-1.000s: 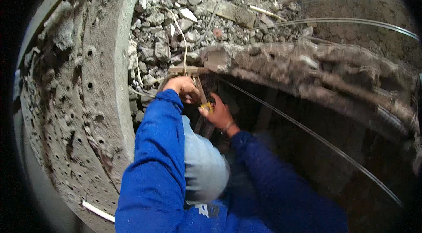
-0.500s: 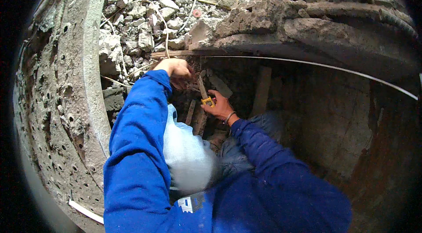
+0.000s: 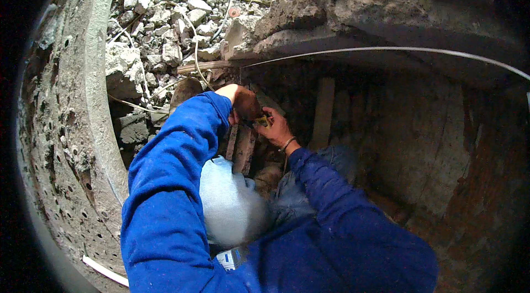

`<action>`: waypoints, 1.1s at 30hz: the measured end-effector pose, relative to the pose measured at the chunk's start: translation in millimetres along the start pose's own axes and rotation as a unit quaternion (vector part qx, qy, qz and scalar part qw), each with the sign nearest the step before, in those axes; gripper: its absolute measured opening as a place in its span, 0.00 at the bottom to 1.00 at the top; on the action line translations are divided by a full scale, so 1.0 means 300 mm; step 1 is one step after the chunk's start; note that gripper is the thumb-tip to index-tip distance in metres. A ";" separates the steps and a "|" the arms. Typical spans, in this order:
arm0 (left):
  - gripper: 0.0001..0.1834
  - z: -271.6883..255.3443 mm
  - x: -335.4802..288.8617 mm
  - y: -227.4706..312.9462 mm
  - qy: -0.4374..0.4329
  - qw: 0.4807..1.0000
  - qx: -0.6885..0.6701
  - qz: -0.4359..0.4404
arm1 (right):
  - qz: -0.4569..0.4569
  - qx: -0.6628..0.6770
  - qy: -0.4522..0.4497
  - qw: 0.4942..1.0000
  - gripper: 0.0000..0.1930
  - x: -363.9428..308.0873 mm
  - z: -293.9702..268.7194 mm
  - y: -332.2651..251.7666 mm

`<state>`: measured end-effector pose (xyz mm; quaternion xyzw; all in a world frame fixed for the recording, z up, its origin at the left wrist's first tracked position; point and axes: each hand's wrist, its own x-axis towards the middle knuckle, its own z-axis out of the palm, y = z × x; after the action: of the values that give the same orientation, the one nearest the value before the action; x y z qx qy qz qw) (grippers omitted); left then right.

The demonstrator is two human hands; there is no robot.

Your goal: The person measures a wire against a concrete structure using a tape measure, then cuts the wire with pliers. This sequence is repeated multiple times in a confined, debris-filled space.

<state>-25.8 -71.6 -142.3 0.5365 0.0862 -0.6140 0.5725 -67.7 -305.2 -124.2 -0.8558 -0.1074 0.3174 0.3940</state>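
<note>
My right hand (image 3: 277,129) is closed round a small yellow tape measure (image 3: 264,122), largely covered by the fingers. Right beside it is my left hand (image 3: 243,101), bent at the wrist with its fingers curled down in shade. What those fingers grip is hidden. Below the hands, narrow wooden pieces (image 3: 243,150) stand in a dark hollow. A thin white line (image 3: 386,49) runs from just above my left hand out to the right.
Broken rubble (image 3: 160,44) with loose wires lies beyond at the left. A thick, rough concrete ledge (image 3: 381,11) overhangs the hollow. An upright plank (image 3: 323,108) stands to the right, near a dark wall (image 3: 425,144). A pitted concrete wall (image 3: 61,144) curves along the left.
My left hand has moved right and nearer to me, up against the tape measure in my right hand. The light strip above the tape measure no longer shows. The view has shifted slightly.
</note>
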 end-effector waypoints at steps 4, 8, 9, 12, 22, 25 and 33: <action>0.10 -0.134 -0.052 -0.108 0.151 0.964 0.062 0.209 | 0.145 -0.118 0.044 0.981 0.35 0.087 -0.051 0.107; 0.09 -0.235 0.046 -0.195 0.293 0.885 0.317 0.174 | 0.283 -0.141 0.075 0.946 0.38 0.180 -0.169 0.176; 0.09 -0.258 0.064 -0.200 0.298 0.866 0.369 0.160 | 0.291 -0.170 0.079 0.938 0.39 0.198 -0.175 0.183; 0.09 -0.287 0.080 -0.173 0.303 0.793 0.515 0.117 | 0.295 -0.180 0.148 0.927 0.40 0.244 -0.191 0.203; 0.15 -0.253 -0.108 -0.128 0.370 0.890 0.235 0.124 | 0.142 0.116 0.135 0.974 0.25 0.441 -0.294 0.312; 0.15 -0.255 -0.147 -0.129 0.360 0.922 0.115 0.081 | 0.145 0.106 0.159 0.971 0.24 0.470 -0.361 0.261; 0.06 -0.318 -0.215 -0.062 0.542 0.732 -0.319 0.262 | 0.121 0.089 0.211 0.966 0.21 0.411 -0.461 0.070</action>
<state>-2.1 42.6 -141.9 0.5654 0.4291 0.0192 0.7041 113.2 -349.5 -128.9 -0.8715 0.1116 0.1836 0.4409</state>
